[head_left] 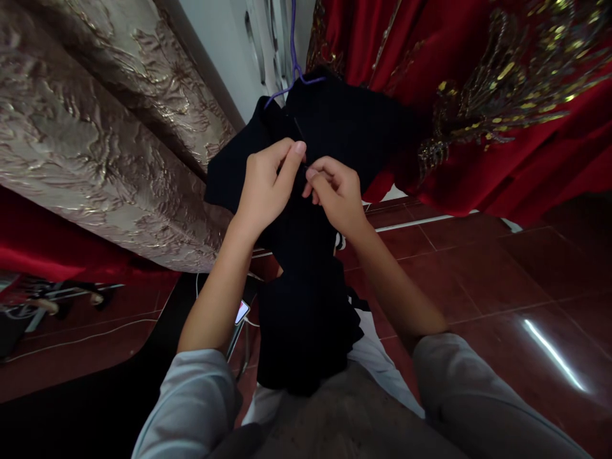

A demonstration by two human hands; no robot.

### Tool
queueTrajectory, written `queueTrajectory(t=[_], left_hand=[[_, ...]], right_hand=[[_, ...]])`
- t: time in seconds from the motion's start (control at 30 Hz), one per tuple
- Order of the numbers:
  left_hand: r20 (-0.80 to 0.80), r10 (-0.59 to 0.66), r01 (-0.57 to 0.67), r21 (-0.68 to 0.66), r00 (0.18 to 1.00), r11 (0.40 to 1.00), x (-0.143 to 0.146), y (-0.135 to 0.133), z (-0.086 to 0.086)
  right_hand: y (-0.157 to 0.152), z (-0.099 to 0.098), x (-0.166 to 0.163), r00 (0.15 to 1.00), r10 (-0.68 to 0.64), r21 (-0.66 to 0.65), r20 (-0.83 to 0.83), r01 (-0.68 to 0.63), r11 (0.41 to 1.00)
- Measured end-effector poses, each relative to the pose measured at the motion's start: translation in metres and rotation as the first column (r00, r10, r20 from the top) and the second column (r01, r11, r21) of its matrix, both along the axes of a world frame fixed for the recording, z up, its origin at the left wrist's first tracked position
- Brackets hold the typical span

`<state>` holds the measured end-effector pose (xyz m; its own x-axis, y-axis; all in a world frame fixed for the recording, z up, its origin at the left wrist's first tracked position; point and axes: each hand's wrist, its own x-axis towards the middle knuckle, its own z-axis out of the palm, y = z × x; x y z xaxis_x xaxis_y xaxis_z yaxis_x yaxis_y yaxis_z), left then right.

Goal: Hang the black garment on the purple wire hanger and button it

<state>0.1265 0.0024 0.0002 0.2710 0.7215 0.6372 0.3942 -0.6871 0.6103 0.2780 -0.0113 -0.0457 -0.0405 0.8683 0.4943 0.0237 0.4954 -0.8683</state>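
Note:
A black short-sleeved shirt (306, 274) hangs in front of me on a purple wire hanger (295, 80), its lower part reaching down over my lap. At the middle of its front, below the collar, my left hand (270, 182) is closed, thumb and fingers pinching the cloth. Just to the right, my right hand (336, 191) pinches the front edge of the same shirt. Both sets of fingertips are close together. Whatever small fastening may be between them is too dark and small to make out.
Embossed beige-gold fabric (119, 140) hangs at the left, red cloth with gold sequins (478, 115) at the right. A phone (242, 312) with a white cable lies on a black surface (157, 357) by my left elbow. The floor (459, 280) is red tile.

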Motion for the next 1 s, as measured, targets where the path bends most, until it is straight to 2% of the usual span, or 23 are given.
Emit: queueTrajectory(t=[0.17,0.27,0.33,0.43,0.5,0.57,0.63,0.67,0.87,1.0], left_hand=[[-0.021,0.027,-0.026,0.047,0.999,0.999,0.001,-0.002,0.005],[-0.014,0.069,-0.067,0.11,0.998,0.992,-0.003,0.003,0.009],[0.085,0.099,-0.113,0.183,0.991,0.976,-0.008,0.008,0.009],[0.329,0.116,-0.223,0.311,0.937,0.924,-0.017,0.011,0.002],[0.341,0.115,-0.245,0.367,0.933,0.898,-0.019,0.007,-0.006],[0.182,0.128,-0.185,0.345,0.975,0.92,-0.017,0.0,-0.012],[0.012,0.116,-0.115,0.257,0.993,0.96,-0.012,-0.005,-0.015],[-0.025,0.111,-0.104,0.205,0.993,0.973,-0.009,-0.006,-0.016],[0.093,0.127,-0.135,0.088,0.988,0.987,0.003,0.002,-0.01],[-0.03,0.082,-0.079,0.1,0.996,0.992,0.0,0.005,-0.008]], right_hand=[[-0.001,0.002,0.0,1.0,0.028,0.006,0.008,-0.028,1.0],[-0.002,0.0,0.0,1.0,-0.006,0.0,0.011,0.006,1.0],[-0.003,-0.003,0.0,1.0,-0.027,-0.011,0.007,0.027,1.0],[-0.005,-0.006,0.0,1.0,-0.022,-0.036,-0.011,0.022,0.999],[-0.008,-0.005,0.001,1.0,-0.01,-0.031,-0.014,0.009,0.999],[-0.011,-0.003,0.001,1.0,0.016,-0.007,0.004,-0.016,1.0],[-0.013,-0.001,0.001,0.999,0.027,0.02,0.037,-0.028,0.999],[-0.014,0.0,0.0,0.998,0.022,0.03,0.062,-0.024,0.999],[-0.01,-0.009,-0.006,0.982,-0.03,0.06,0.184,0.019,0.998],[-0.007,-0.016,-0.008,0.983,-0.036,0.098,0.18,0.019,0.995]])
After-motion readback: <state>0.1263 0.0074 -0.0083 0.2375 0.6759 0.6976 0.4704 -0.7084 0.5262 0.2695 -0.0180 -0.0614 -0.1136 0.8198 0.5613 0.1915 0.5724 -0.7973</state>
